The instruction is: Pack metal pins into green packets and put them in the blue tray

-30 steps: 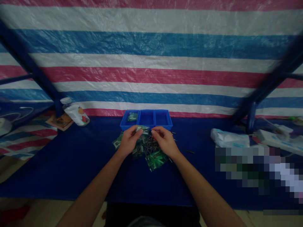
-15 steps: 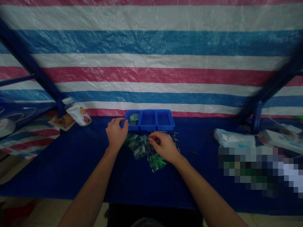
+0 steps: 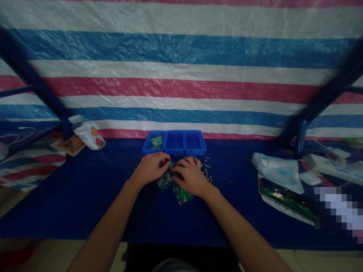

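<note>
A big striped sheet (image 3: 181, 75) in pink, white and blue hangs at 12 o'clock. Below it lies a dark blue table cover (image 3: 85, 196). A row of three blue bins (image 3: 174, 142) sits at the back of the cover. The left bin holds a small green packet (image 3: 156, 142).

Just in front of the bins is a pile of green packets (image 3: 183, 195) and small metal pins (image 3: 206, 170). Both hands rest on this pile. The left hand (image 3: 151, 168) lies at 9 o'clock of the pile, fingers curled down and close together on the packets. The right hand (image 3: 191, 175) lies at 3 o'clock, fingers a little spread and pressing on the pile. I cannot tell if either hand pinches anything.

A white bottle (image 3: 88, 134) lies at 10 o'clock. Its label is too blurry to read. White bags (image 3: 276, 170) lie at 3 o'clock.
</note>
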`<state>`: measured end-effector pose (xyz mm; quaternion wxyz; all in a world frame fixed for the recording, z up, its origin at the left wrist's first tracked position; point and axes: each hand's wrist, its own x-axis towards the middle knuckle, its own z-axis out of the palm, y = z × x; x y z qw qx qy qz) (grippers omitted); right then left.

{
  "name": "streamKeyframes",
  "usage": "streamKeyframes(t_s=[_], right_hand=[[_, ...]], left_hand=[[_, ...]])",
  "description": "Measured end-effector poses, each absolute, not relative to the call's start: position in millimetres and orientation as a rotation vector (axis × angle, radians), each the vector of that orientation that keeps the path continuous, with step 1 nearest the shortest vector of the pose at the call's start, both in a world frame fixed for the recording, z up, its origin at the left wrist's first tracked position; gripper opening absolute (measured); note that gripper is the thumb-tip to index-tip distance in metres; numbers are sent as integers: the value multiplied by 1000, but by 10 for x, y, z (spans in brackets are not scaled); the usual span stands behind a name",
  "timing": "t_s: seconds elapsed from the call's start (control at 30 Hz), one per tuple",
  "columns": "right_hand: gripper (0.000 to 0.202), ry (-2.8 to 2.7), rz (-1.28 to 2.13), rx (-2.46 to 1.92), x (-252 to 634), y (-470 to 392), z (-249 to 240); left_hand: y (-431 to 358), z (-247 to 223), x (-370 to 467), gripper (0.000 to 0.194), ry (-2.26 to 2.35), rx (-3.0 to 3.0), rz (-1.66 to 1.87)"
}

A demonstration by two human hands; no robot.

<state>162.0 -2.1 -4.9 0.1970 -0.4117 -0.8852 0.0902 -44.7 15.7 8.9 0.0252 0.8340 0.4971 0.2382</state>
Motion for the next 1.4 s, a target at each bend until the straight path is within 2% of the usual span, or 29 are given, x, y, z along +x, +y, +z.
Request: streamKeyframes(t_s=[0.23,0.6,1.4], right_hand=[[14,-2482,258,-1127,1618,-20,-26],[21,-2491,243,-1137,1624,5,-52],[14,-2511,39,-1188,1571,-13,-52]], left_hand=[[142,49,-423,18,1560,2557,452],[171,13,-421,23,1526,2548,462],[182,-13,-395,23,1538,2561,463]])
